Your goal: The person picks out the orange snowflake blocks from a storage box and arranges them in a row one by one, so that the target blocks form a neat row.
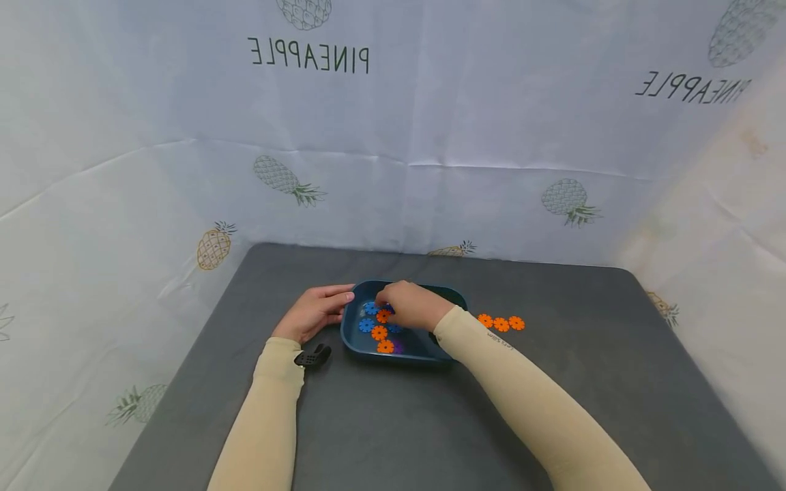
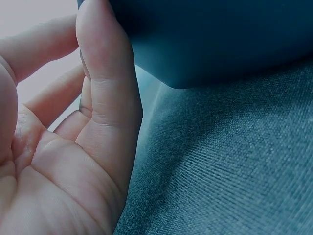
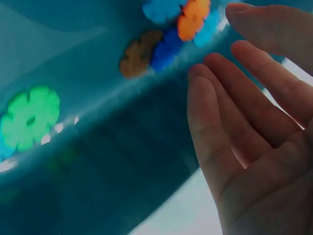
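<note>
A dark blue tray [image 1: 368, 356] [image 2: 220, 39] [image 3: 112, 161] holds several flower-shaped discs, among them an orange disc [image 1: 379, 333], a blue disc [image 1: 366, 325] and a green disc [image 3: 32, 120]. The left hand [image 1: 311, 311] [image 2: 83, 142] rests against the tray's left end, its fingers mostly straight beside the outer wall. Inside the tray the right hand [image 1: 414, 305] [image 3: 259, 107] reaches over the discs, fingers slightly bent and apart, nothing visible between them. Near its fingertips lie an orange disc [image 3: 194, 18] and a dark blue disc [image 3: 167, 49].
Three orange discs [image 1: 501, 324] lie in a row on the grey table [image 1: 393, 423], right of the tray and beyond the right forearm. A white curtain [image 1: 393, 198] with pineapple prints stands behind the table and at its sides.
</note>
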`<state>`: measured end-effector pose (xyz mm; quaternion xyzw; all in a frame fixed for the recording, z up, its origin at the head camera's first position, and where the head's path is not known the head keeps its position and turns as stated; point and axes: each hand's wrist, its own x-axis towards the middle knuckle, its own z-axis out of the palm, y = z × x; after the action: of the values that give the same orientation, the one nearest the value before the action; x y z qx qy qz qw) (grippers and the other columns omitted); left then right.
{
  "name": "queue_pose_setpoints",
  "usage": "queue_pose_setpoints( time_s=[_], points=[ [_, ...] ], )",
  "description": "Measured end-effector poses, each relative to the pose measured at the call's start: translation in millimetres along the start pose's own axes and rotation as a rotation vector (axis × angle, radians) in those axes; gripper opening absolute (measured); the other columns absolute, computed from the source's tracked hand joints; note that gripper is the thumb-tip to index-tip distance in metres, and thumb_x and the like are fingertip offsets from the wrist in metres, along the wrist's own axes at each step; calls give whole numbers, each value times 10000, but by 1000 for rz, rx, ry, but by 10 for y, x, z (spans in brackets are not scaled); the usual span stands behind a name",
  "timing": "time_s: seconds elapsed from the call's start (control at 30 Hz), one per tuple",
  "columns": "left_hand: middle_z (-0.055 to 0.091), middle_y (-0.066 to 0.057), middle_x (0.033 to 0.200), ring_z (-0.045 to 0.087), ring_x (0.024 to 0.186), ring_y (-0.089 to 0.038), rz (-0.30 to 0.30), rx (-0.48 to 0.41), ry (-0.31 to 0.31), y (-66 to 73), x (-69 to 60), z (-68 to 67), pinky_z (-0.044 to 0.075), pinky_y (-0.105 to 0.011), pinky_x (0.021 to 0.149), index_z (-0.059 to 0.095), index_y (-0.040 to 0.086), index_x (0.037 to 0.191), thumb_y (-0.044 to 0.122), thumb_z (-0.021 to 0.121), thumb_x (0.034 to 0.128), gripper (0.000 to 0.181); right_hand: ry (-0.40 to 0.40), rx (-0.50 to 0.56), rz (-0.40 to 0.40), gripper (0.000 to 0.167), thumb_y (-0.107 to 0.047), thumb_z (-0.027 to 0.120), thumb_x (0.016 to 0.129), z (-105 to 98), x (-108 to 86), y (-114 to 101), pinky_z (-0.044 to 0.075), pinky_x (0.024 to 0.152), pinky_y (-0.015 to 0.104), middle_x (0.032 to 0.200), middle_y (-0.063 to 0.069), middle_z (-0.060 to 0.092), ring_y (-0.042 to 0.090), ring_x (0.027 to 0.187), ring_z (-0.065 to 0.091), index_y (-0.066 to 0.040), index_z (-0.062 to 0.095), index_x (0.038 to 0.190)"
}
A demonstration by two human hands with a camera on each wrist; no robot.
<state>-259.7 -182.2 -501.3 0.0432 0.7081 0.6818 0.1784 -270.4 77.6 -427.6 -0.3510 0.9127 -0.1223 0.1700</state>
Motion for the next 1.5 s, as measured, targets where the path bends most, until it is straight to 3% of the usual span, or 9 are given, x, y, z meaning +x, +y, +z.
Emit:
queue_pose_setpoints(
  time_s=[0.4,0.9,1.17,1.5],
  points=[
    [668,-155,1442,726,985,-115,4,-11,-21,33,9,15,637,-274,890,567,92,1578,329,719,1066,584,28,-158,16,282,-173,769,1023,146,97,-62,625,988,341,1137,63,725,165,918,654,-114,787,1297],
    [648,-176,1477,724,972,-104,1,-19,-23,30,-8,-9,639,-274,877,557,91,1585,332,713,1070,589,35,-229,-15,226,-157,746,1040,160,166,-76,624,962,324,1106,59,733,160,903,635,-119,800,1256],
    [684,-147,1418,720,967,-117,-7,-19,-9,9,9,-8,640,-274,865,579,97,1569,345,730,1058,588,12,-92,3,251,-161,750,1033,39,85,-38,612,966,340,1154,64,705,168,971,644,-93,795,1270],
    [654,-170,1478,721,986,-137,-32,-9,23,2,37,13,640,-278,871,568,98,1580,361,750,1042,626,94,63,16,353,-165,737,1038,-221,-196,124,594,1013,376,1259,67,653,197,1086,637,-73,738,1379]
  ],
)
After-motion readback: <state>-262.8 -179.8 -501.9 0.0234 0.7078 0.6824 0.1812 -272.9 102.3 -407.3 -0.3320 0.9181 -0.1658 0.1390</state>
